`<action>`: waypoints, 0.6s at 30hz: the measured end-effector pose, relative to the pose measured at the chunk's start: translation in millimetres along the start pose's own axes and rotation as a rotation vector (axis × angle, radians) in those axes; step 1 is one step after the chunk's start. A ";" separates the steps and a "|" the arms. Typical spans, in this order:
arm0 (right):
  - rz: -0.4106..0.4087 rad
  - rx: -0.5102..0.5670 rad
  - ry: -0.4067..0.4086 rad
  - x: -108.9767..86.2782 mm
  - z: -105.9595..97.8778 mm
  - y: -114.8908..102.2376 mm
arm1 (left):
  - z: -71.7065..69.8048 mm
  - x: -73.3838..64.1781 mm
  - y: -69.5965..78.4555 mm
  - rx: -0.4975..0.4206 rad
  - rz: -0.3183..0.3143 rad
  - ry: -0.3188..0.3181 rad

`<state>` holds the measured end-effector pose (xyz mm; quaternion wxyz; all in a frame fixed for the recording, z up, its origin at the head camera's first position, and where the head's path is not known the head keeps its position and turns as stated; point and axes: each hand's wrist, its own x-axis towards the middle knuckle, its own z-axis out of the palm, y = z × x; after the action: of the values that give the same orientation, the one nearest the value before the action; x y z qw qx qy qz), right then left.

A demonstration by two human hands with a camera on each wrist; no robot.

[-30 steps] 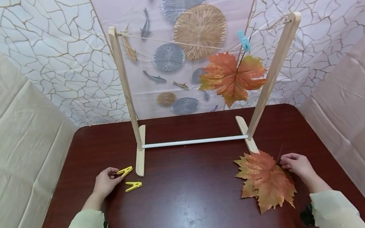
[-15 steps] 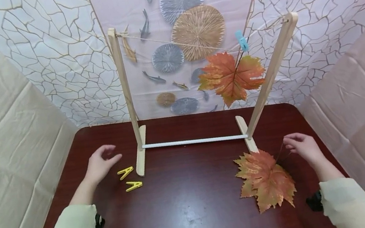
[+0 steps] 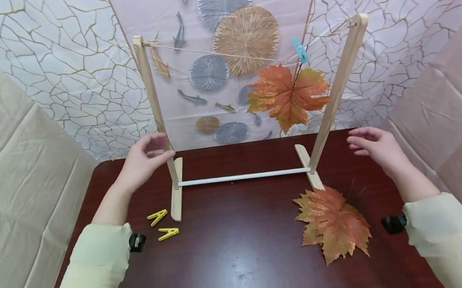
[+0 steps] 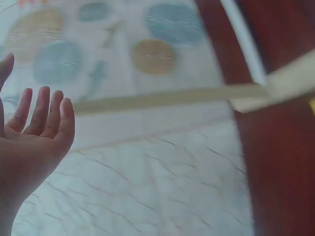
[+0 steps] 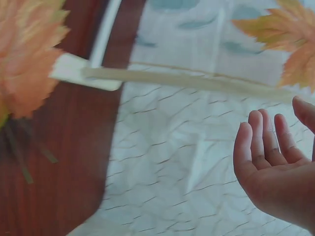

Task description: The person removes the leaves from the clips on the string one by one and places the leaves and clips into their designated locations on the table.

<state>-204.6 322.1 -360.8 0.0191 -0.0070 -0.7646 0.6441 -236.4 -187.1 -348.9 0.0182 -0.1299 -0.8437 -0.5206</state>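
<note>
My left hand (image 3: 143, 163) is raised near the left post of a wooden frame (image 3: 152, 91), its fingers apart and holding nothing. Beyond the right post, my right hand (image 3: 377, 148) hovers with nothing in it; the right wrist view shows its fingers loosely bent. A maple leaf (image 3: 288, 94) hangs from the string (image 3: 217, 54) by a blue clothespin (image 3: 300, 50). More leaves (image 3: 334, 223) lie overlapped on the table below the right foot, stems toward the right. Two yellow clothespins, an upper clothespin (image 3: 158, 217) and a lower clothespin (image 3: 168, 233), lie below my left hand.
A white crossbar (image 3: 243, 177) joins the frame's wooden feet low above the dark red table (image 3: 233, 274). Patterned cloth (image 3: 80, 77) hangs behind it, and pale cloth walls (image 3: 7, 189) stand on both sides.
My left hand has let go of the upper yellow clothespin and risen toward the left post. My right hand has left the leaf stems and risen. The leaves stay on the table.
</note>
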 end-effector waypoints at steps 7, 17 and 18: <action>-0.065 0.073 -0.014 9.2 15.2 -26.9 | 12.4 31.1 53.0 -0.075 0.077 -0.004; -0.109 -0.049 0.008 21.2 38.3 -65.2 | 30.9 59.9 100.1 -0.138 0.139 -0.034; -0.112 -0.094 0.014 22.5 40.3 -69.4 | 32.5 62.4 104.9 -0.139 0.146 -0.037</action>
<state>-227.7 271.5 -298.8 0.0600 0.0306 -0.7930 0.6054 -268.2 -101.4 -261.8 0.0316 -0.2013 -0.7941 -0.5727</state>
